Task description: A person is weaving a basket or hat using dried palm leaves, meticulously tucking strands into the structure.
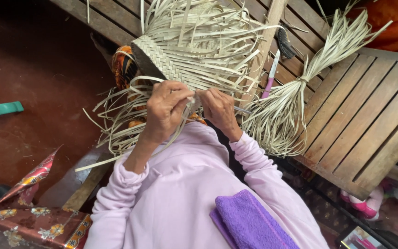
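Note:
A half-woven mat of pale dried leaf strips [180, 55] lies over a wooden slatted bench, loose strips fanning out from its plaited edge. My left hand [166, 108] pinches strips at the mat's near edge. My right hand [218, 109] grips neighbouring strips right beside it; the two hands almost touch. Both arms wear pale lilac sleeves. Loose strip ends [116, 124] hang down to the left below my left hand.
A tied bundle of leaf strips [295, 92] lies on the wooden slatted bench [365, 115] at right. A pink-handled knife [270, 78] and a black comb [285, 44] rest near it. A purple towel [249, 221] sits on my lap. Red floor lies at left.

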